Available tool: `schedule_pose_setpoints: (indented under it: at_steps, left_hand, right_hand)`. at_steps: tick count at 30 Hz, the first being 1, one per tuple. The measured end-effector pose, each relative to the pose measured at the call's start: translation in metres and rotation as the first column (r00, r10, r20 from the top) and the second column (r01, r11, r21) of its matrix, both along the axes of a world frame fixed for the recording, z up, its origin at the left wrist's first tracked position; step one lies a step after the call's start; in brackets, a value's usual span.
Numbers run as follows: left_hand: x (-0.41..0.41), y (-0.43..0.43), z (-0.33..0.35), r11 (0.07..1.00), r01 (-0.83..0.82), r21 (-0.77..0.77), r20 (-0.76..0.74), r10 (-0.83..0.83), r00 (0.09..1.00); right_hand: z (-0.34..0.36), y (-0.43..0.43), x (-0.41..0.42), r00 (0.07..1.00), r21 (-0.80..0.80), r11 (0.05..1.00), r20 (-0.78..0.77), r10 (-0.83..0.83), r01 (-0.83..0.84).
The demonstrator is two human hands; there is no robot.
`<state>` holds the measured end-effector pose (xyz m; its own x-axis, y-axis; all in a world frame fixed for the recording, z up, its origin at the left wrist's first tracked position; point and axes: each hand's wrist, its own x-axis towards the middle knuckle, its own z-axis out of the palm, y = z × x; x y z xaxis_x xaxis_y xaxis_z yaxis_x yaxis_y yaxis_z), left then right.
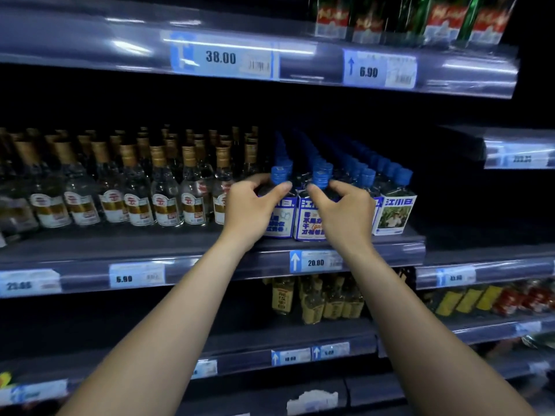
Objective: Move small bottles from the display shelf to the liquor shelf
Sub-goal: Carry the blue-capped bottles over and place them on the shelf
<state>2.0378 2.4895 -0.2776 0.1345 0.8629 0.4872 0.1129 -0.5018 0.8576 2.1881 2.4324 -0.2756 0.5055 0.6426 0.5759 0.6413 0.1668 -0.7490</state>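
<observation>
While on the shelf (210, 247), left hand (250, 205) grips blue-capped bottle (280, 216), right hand (345, 211) another (307, 223)

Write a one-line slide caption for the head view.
Left hand and right hand each grip a small blue-capped clear bottle at the dark shelf's front edge.

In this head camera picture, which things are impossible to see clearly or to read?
- Blue-capped bottle label: partly covered by the left hand.
- Second blue-capped bottle label: partly covered by the right hand.
- Price tag at the left edge: digits blurred.
- Green bottles on the top shelf: cut off by the upper edge.
</observation>
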Motion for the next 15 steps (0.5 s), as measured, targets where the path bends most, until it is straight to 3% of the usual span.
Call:
schedule_pose_setpoints:
  at_steps: [5,9,15]
  left_hand:
    - [0.005,0.0,-0.006,1.0,-0.023,-0.021,0.009,0.023,1.0]
    - [0.003,0.002,-0.011,0.995,-0.092,0.042,-0.115,0.096,0.989]
    - [-0.011,-0.008,-0.024,0.964,-0.259,0.057,-0.414,0.259,0.873]
  right_hand:
    - [0.002,-0.004,0.0,0.993,-0.014,1.0,0.112,-0.02,0.022]
    - [-0.001,0.0,0.003,0.938,-0.056,0.988,0.324,-0.121,0.147]
    - [-0.019,-0.008,0.004,0.844,0.182,0.966,0.474,-0.251,0.185]
